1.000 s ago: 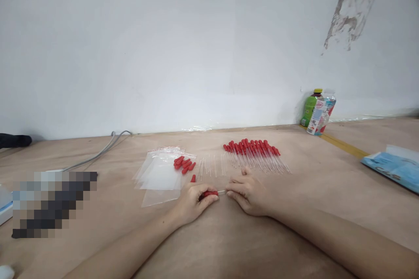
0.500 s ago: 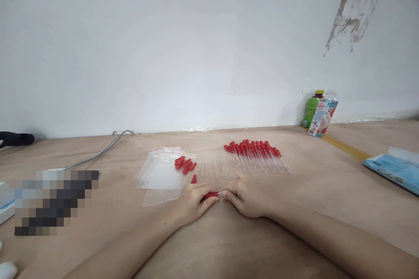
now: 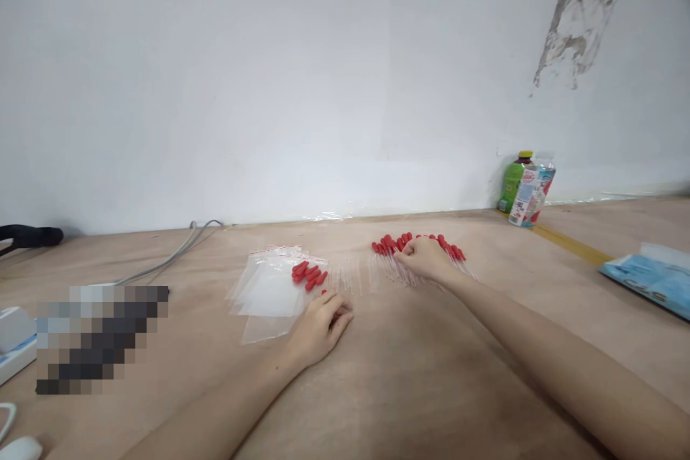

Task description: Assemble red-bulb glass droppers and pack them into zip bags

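My right hand (image 3: 425, 259) reaches forward over the row of droppers with red bulbs (image 3: 417, 253), its fingers pinched together among them. What it pinches is hidden by the fingers. My left hand (image 3: 322, 325) rests on the table with fingers loosely curled and nothing visible in it, just below a lone red bulb (image 3: 323, 292). A small heap of loose red bulbs (image 3: 308, 274) lies on clear plastic bags (image 3: 269, 289) to its left. Bare glass tubes (image 3: 353, 277) lie between the two hands.
The brown table (image 3: 410, 366) runs back to a white wall. A green bottle and a labelled bottle (image 3: 524, 188) stand at the back right. A blue packet (image 3: 647, 274) lies at the right edge. A grey cable (image 3: 172, 251) and white devices (image 3: 14, 338) are at left.
My two hands were together at the middle, joining a red bulb and a glass tube. My right hand has since moved forward to the dropper row; my left hand no longer shows a bulb.
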### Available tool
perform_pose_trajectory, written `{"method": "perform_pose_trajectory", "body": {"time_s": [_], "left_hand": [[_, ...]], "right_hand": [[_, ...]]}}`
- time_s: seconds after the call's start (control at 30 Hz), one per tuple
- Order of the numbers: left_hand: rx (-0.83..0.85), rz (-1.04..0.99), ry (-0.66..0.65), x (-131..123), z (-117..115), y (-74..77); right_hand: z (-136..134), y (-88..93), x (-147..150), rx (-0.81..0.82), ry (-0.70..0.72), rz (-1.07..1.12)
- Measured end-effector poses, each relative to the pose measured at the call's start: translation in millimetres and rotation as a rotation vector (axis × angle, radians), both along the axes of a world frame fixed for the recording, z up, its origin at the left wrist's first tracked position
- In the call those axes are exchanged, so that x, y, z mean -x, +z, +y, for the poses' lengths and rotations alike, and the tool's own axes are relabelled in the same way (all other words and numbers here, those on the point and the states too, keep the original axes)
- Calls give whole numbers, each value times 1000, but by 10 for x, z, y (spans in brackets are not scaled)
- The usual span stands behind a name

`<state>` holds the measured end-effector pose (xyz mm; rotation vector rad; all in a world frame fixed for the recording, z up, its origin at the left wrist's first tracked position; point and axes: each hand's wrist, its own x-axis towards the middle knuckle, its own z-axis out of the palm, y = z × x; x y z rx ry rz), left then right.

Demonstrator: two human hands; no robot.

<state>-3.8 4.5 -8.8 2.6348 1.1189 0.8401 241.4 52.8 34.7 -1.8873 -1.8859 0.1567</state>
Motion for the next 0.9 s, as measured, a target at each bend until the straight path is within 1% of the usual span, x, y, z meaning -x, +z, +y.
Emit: {"method": "perform_pose_trajectory", "body": {"time_s": [0.07,0.13,0.23,0.33,0.43,0.5,0.53,0.67,0.77,0.9], "left_hand": [[6,-14,-9,1,2,1],[11,-30,-11,8,7,-4],[-20,-54,-25,17,22,-7],[-135,-104,8,31,60,18],[-248,-172,160,81,128,60],[-276,-180,263,139,180,71],[-277,-166,295,171,205,66],[-270,-71,320,272,289,-9],[-277,-37,332,298,341,-70],[-298,-28,327,287,368,-81]], "right_hand": [[150,-40,-8,-13,-113,-60],[246,-83,-2,-15,-160,-82],[292,-124,39,-32,-207,-126],[250,-147,147,-50,-166,-167],[185,-175,313,-44,-97,-188],[161,-194,421,-24,-73,-196],[159,-200,467,-11,-68,-199],[208,-193,580,53,-84,-189],[264,-168,628,98,-90,-165],[316,-170,693,132,-87,-132]]}}
